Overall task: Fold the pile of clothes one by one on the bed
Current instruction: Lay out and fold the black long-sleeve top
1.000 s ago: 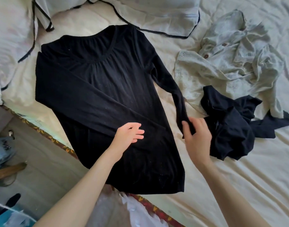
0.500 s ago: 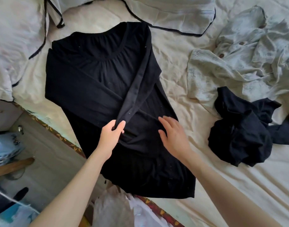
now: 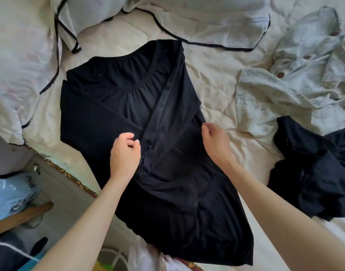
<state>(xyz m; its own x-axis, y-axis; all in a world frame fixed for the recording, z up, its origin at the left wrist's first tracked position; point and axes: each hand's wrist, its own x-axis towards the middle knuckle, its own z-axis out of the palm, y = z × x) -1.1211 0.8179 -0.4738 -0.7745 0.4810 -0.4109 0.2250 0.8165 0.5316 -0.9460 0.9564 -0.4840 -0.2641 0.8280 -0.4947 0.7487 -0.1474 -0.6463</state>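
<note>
A black long-sleeved top [image 3: 113, 106] lies flat on the cream bed sheet [image 3: 216, 75], neckline away from me, with both sleeves folded across its body. My left hand [image 3: 125, 153] is over the middle of the top with curled fingers, pinching the fabric at the end of the crossed sleeve. At the top's right edge, the curled fingers of my right hand [image 3: 215, 140] pinch the side fold. A crumpled pale grey-green buttoned shirt [image 3: 285, 94] and a bunched black garment [image 3: 314, 173] lie to the right.
Pillows with black piping [image 3: 197, 20] lie along the far side and at the left [image 3: 21, 75]. The patterned bed edge [image 3: 70, 175] runs diagonally at lower left, with the floor, a blue bag [image 3: 9, 194] and a white plastic bag [image 3: 146, 257] below it.
The right sleeve was carried from the bed across the top's body. My right hand has moved from the top's middle to its right edge. My left hand stays at the sleeve end.
</note>
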